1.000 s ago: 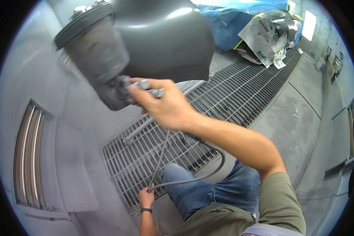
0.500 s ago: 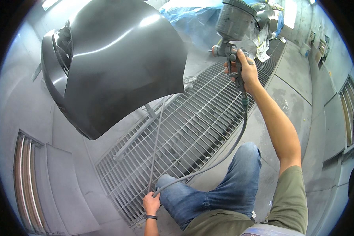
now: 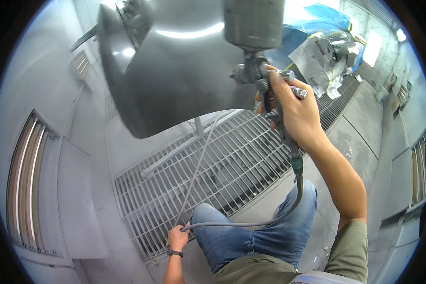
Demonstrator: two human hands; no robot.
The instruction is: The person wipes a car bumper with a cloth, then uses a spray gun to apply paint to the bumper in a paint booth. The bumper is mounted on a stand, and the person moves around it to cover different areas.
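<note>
My right hand point(image 3: 299, 108) is wrapped round the handle of a spray gun point(image 3: 253, 29), held upright with its grey cup on top. The gun's nozzle points left, toward a dark grey car body panel point(image 3: 180, 90), partly hidden behind the cup. From the handle's base a grey air hose point(image 3: 244, 224) hangs down and runs left across my thighs. Down by my left knee, my left hand point(image 3: 177, 239) is closed round that hose. Beyond the hand, a length of hose slants up across the grating toward the panel.
Metal floor grating point(image 3: 222, 165) lies under the panel, whose stand point(image 3: 173, 154) rests over it. At the back right is a shape covered in blue sheeting point(image 3: 329, 16) and masking paper point(image 3: 312, 64). A slatted wall vent point(image 3: 26, 182) is at left, grey walls on both sides.
The spray gun and my right hand have come closer and slightly left, now overlapping the panel in view. The view has shifted, with the panel higher and further right. My left hand still grips the hose.
</note>
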